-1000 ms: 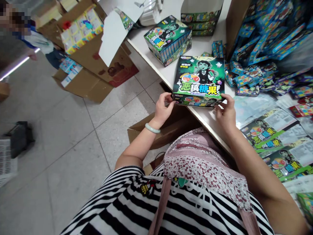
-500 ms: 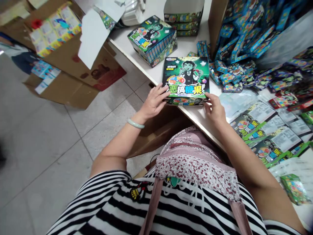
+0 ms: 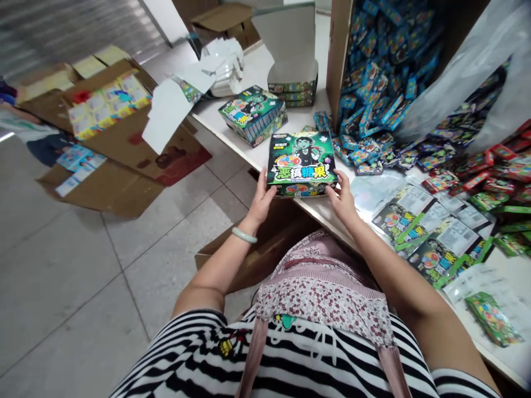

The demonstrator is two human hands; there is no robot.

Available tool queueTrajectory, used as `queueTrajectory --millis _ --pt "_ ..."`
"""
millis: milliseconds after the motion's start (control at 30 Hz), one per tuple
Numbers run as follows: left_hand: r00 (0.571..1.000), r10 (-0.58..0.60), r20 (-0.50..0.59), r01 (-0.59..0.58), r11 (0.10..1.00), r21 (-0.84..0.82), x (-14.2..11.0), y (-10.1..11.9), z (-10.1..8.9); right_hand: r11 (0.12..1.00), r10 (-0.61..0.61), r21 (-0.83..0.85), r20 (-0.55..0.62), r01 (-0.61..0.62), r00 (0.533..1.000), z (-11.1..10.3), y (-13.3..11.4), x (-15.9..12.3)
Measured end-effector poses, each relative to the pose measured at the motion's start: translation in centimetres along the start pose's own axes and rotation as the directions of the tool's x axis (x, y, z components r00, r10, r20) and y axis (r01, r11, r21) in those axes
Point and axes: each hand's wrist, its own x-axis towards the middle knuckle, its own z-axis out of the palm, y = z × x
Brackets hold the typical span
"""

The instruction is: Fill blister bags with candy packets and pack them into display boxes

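Left fingers (image 3: pixel 263 185) and right fingers (image 3: pixel 343 181), half-curled, clasp the green box (image 3: pixel 301 160) (earlier, the left lay flatter).

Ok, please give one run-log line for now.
left hand: holds green-black box | right hand: holds its opposite side | box: closed, at table edge

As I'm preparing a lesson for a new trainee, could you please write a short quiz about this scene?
1. True or false: the left hand and the right hand both touch the box between them.
2. Which pattern covers the shirt? A) dots B) stripes C) checks
3. On which of the person's sides is the bracelet worn?

Key: 1 true; 2 B; 3 left.
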Motion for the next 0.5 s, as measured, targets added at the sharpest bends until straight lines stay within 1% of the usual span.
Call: queueTrajectory --millis 67,133,200,267,333,367,433,500 --pt "0.999 0.043 0.015 -0.042 0.998 -0.04 0.6 1.8 -0.6 0.998 0.017 -0.06 -0.009 -0.018 1.0 -1.6 -2.1 0.3" --pt "0.993 0.098 0.067 -0.096 0.995 -0.019 1.6 3.8 -1.9 0.983 0.01 -0.185 0.009 -0.009 1.0 -3.8 -4.6 0.9" --pt "0.983 0.133 0.129 -0.145 0.986 0.085 3.3 5.7 -3.5 0.948 -0.016 -0.318 0.034 0.026 0.999 -5.8 -6.9 1.9" --pt "0.973 0.154 0.175 -0.193 0.952 0.238 5.4 7.3 -4.8 0.91 -0.026 -0.413 0.048 0.043 0.999 -7.1 -8.4 3.5" --pt "0.961 0.189 0.202 -0.255 0.889 0.381 7.6 8.7 -5.4 0.892 -0.001 -0.451 0.046 0.021 0.999 -7.6 -9.1 5.4" --pt "0.951 0.214 0.225 -0.294 0.853 0.432 8.6 9.2 -5.3 0.894 0.014 -0.448 0.045 0.008 0.999 -7.6 -9.1 6.3" --pt "0.916 0.26 0.307 -0.384 0.79 0.478 10.4 9.8 -4.8 0.907 0.029 -0.421 0.055 -0.003 0.998 -7.3 -8.8 7.8" --pt "0.877 0.284 0.388 -0.454 0.753 0.476 11.9 9.7 -4.0 0.926 0.035 -0.377 0.069 -0.006 0.997 -7.0 -8.4 8.8"
